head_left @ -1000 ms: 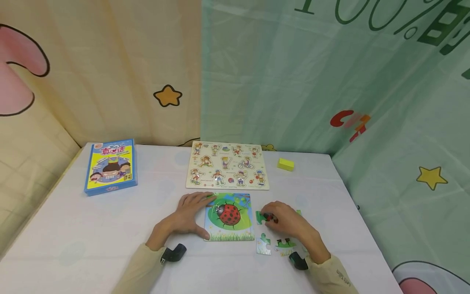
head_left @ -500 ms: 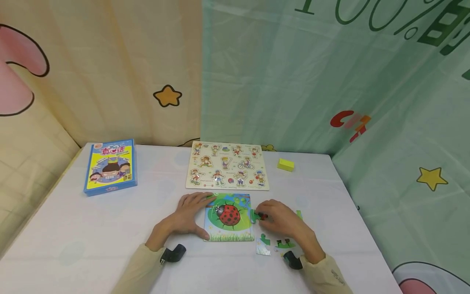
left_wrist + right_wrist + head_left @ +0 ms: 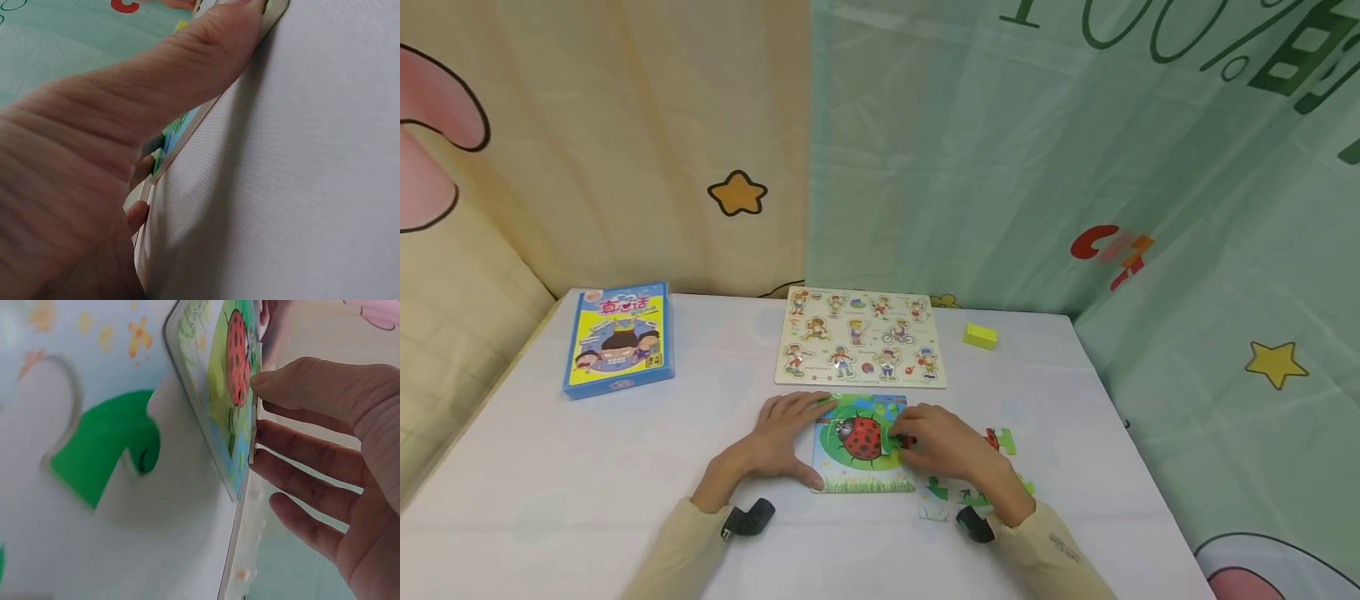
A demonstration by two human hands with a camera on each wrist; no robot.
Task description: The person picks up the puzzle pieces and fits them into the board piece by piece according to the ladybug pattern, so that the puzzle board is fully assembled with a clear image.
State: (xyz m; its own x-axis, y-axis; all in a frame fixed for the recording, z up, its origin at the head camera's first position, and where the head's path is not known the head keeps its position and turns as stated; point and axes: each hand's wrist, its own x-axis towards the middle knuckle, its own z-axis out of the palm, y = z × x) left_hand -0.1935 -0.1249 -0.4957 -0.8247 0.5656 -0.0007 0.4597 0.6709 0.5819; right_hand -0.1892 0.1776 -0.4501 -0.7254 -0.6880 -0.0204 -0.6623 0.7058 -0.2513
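A square ladybug puzzle board [image 3: 865, 485] lies on the white table. My left hand [image 3: 781, 437] spreads along its left side, fingers at the far left corner and thumb on the near left corner; the thumb [image 3: 206, 56] crosses the left wrist view. My right hand [image 3: 951, 442] pinches a puzzle piece [image 3: 887, 440] with green and red on it, over the right part of the board beside the ladybug. In the right wrist view, the held piece [image 3: 254, 428] shows nearly edge-on between thumb and fingers, close over the board. The fingers hide much of it.
Several loose puzzle pieces lie right of the board, including a pale one [image 3: 933, 510] and a red-and-green one [image 3: 1006, 442], some partly behind the right arm. Behind stand a peg board [image 3: 861, 350] with child figures, a yellow block [image 3: 980, 336] and a blue box [image 3: 619, 342].
My right hand has carried the pinched piece leftward from the table onto the board's right part, uncovering a red-and-green piece behind it. The left hand keeps its place at the board.
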